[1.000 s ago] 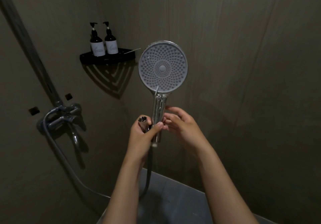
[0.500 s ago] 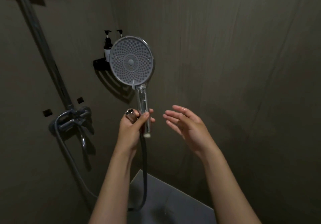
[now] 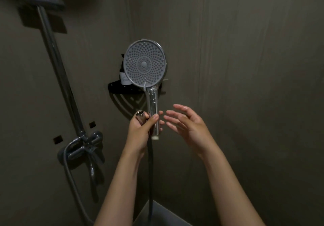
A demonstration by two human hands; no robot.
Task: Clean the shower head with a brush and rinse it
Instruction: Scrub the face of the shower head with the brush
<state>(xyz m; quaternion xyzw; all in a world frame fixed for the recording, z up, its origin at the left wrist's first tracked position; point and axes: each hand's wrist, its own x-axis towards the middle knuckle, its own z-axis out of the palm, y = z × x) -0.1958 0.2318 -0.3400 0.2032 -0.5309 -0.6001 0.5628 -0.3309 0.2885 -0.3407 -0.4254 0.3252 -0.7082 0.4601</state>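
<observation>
My left hand (image 3: 141,129) grips the chrome handle of the shower head (image 3: 145,63) and, beside it, the loose metal end of the hose (image 3: 150,173). The hose end is not joined to the handle. The shower head stands upright with its grey nozzle face towards me. My right hand (image 3: 185,123) hovers just right of the handle, fingers straight and spread, wet, touching nothing. No brush can be seen.
A black corner shelf (image 3: 121,89) with a bottle sits on the wall behind the shower head. The mixer tap (image 3: 84,148) and riser rail (image 3: 57,64) stand at the left, with a holder at the rail's top. A grey ledge (image 3: 163,215) lies below.
My right hand has let go of the handle and drawn back to the right. The view has shifted, so the tap and shelf now sit further right and lower.
</observation>
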